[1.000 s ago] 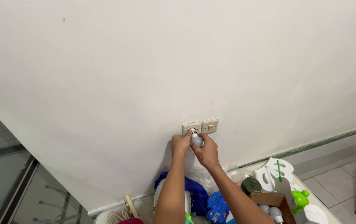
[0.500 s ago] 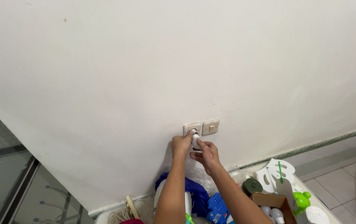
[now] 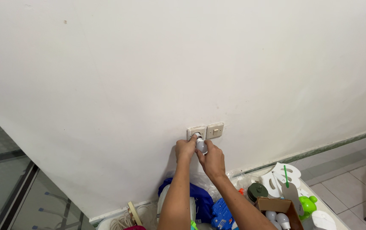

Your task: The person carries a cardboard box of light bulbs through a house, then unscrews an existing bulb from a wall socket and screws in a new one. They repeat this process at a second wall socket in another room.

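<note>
Head view: left hand (image 3: 184, 149) and right hand (image 3: 211, 158) both grip bulb (image 3: 201, 145), pressed at wall socket (image 3: 196, 131) beside switch (image 3: 215, 130).

Two bare hands, left hand (image 3: 185, 149) and right hand (image 3: 212, 160). Two cream rectangular wall plates: one socket plate (image 3: 195, 131), one rocker switch plate (image 3: 215, 130). One grey-white light bulb (image 3: 201, 145) held. One brown cardboard box (image 3: 278, 206) containing two white bulbs (image 3: 282, 219).

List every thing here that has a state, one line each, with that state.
light bulb: base at the wall socket plate, unlit, held by both hands
left hand: gripping the bulb
right hand: gripping the bulb
wall socket plate: bulb at it
wall switch: untouched
cardboard box: open, bulbs inside
</note>
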